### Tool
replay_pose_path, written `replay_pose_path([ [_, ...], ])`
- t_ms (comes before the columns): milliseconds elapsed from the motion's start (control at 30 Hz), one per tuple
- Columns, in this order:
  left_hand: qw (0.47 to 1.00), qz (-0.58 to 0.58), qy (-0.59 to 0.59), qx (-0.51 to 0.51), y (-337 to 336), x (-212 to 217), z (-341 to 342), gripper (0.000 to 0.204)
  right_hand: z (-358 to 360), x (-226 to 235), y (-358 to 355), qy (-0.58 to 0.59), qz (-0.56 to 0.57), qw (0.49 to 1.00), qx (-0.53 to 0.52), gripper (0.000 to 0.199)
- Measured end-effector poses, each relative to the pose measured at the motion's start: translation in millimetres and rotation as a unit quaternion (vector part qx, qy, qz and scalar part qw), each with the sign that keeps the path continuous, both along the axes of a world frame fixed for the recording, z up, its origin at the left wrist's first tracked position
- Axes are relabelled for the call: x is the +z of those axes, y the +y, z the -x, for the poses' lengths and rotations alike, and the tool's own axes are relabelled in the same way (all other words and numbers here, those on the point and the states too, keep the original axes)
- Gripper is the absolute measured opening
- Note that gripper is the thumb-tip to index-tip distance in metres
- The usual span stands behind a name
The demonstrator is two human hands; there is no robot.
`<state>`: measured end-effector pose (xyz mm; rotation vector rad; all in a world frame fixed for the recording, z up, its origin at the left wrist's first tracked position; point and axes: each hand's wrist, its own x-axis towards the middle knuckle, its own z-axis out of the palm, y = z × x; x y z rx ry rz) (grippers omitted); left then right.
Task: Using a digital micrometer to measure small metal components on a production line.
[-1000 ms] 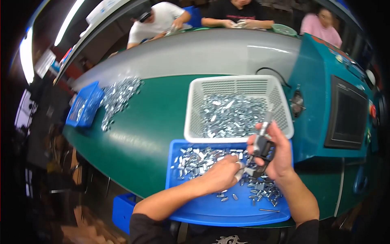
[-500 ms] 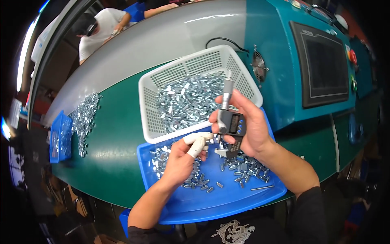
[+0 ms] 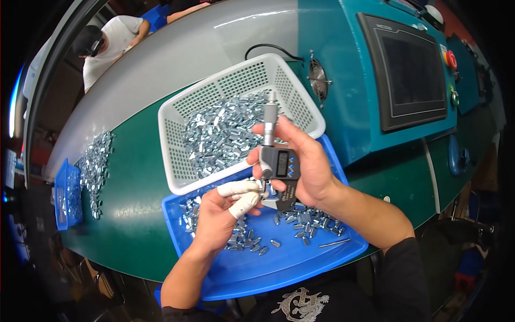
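Note:
My right hand point(image 3: 314, 169) is wrapped around a digital micrometer point(image 3: 284, 163), with the thimble pointing up and away and the frame's jaws low. My left hand point(image 3: 217, 217) wears white covers on the thumb and forefinger. Those fingertips are pinched together at the micrometer's jaws on a small metal part point(image 3: 264, 195), mostly hidden by the fingers. Below both hands lies a blue tray point(image 3: 279, 276) with many loose shiny metal parts point(image 3: 316, 219) and a thin metal rod point(image 3: 334, 243) at its right.
A white perforated basket point(image 3: 168, 155) full of similar parts stands behind the tray. At far left, more parts point(image 3: 96, 166) are heaped beside a small blue bin point(image 3: 67, 196). A teal machine with a screen point(image 3: 410, 70) rises at right. Another person point(image 3: 110, 48) sits across the table.
My view has shifted, so the scene sits further left. My left fingertips have come in against the micrometer's jaws, while the right hand keeps its hold.

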<state>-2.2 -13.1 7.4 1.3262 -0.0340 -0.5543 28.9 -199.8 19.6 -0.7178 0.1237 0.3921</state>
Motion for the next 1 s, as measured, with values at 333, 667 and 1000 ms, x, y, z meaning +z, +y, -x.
replay_pose_path([
  [333,1.000,0.012,-0.008,0.006,1.1,0.7,2.1,0.023,0.8,-3.7,3.1,-0.034,0.055,0.998,-0.008,0.030],
  [667,1.000,0.008,-0.009,0.010,0.6,0.8,1.5,0.023,0.9,0.8,1.9,-0.019,0.045,0.999,-0.013,0.044],
  [1000,1.000,0.001,-0.012,0.012,-2.0,-0.5,1.2,0.023,1.1,-3.8,1.9,-0.034,0.055,0.998,-0.016,0.040],
])
